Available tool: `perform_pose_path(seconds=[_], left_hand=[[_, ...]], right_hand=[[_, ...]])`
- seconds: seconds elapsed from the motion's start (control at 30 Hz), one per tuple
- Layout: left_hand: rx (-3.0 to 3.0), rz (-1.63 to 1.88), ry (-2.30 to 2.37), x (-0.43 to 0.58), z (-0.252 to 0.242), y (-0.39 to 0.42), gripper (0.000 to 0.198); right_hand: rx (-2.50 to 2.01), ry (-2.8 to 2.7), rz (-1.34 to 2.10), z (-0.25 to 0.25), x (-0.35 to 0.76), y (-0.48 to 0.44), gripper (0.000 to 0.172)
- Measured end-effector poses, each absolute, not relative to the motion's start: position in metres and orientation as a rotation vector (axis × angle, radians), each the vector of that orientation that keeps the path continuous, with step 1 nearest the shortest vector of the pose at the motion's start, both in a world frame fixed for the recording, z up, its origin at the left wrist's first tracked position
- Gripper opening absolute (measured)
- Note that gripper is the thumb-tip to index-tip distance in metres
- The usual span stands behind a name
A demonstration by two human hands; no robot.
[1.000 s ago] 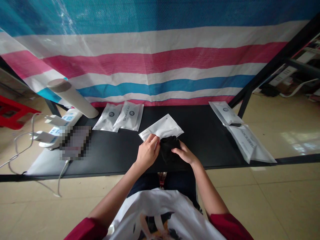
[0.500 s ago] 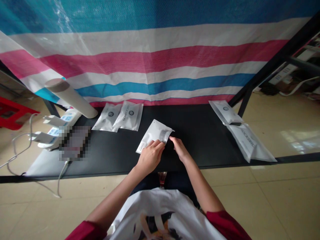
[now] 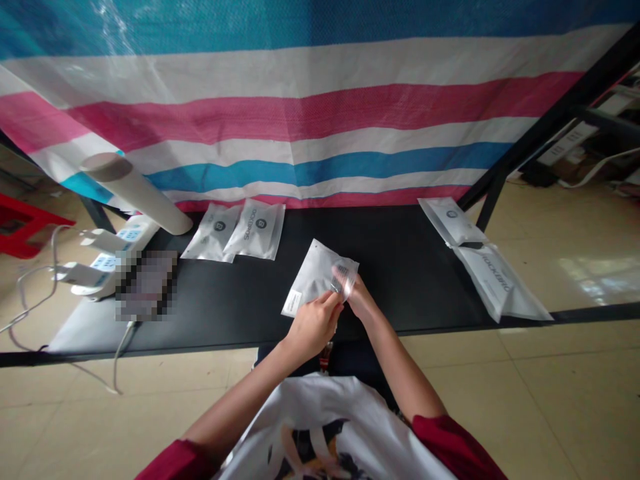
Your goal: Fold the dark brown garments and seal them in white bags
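A white frosted plastic pouch lies tilted on the black table, with a small label at its lower left corner. My left hand grips its lower edge. My right hand pinches its upper right corner, where a see-through strip shows. Something grey or dark shows faintly through the pouch, but I cannot tell what. The black cloth seen earlier is not visible.
Two white printed pouches lie at the table's back left, and two more at the right. A cardboard tube leans near a power strip with plugs and cables. A striped tarp hangs behind.
The black cloth seen a second ago is out of sight. The pouch has turned and shifted right, and my right hand has moved up onto its corner.
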State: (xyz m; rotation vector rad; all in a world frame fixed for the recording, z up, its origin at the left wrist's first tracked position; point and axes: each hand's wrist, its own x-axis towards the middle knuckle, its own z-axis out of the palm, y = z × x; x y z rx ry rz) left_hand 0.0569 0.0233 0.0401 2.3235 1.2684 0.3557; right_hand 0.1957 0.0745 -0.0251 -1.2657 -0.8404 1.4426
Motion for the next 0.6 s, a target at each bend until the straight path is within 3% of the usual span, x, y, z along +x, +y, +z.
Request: perform_pose_path(seconds=[0.33,0.5,0.6], left_hand=[[2.361,0.445,1.295,0.058,0.037,0.025,0.017],[2.498,0.45,1.294,0.054,0.027,0.022,0.063],[2.558,0.44,1.327,0.051,0.02,0.02,0.05]], right_hand=[[-1.405,-1.447,1.222,-0.01,0.217,0.077,0.028],[-1.333,-1.32,1.207,-0.006,0.236,0.071,0.041],[-1.45,-1.325,1.197,-0.008,0.248,0.054,0.037]])
